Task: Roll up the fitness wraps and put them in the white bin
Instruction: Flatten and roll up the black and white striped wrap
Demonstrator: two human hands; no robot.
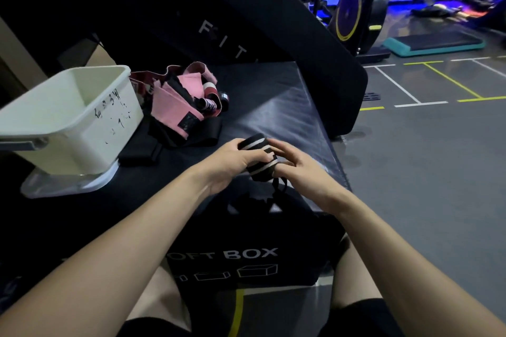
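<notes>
A black wrap with white stripes (260, 157) is rolled into a thick bundle over the front of a black soft box (273, 107). My left hand (232, 161) grips its left side and my right hand (298, 167) holds its right side. A thin black loop dangles under the roll. The white bin (82, 123) stands at the left on its lid, tilted toward me; no wraps show inside it. A heap of pink, black and striped wraps (180, 107) lies just right of the bin.
A tall black pad (246, 22) leans behind the soft box. Grey gym floor with painted lines (424, 145) lies to the right. An exercise machine (353, 11) and a teal step platform (435, 45) stand at the far right.
</notes>
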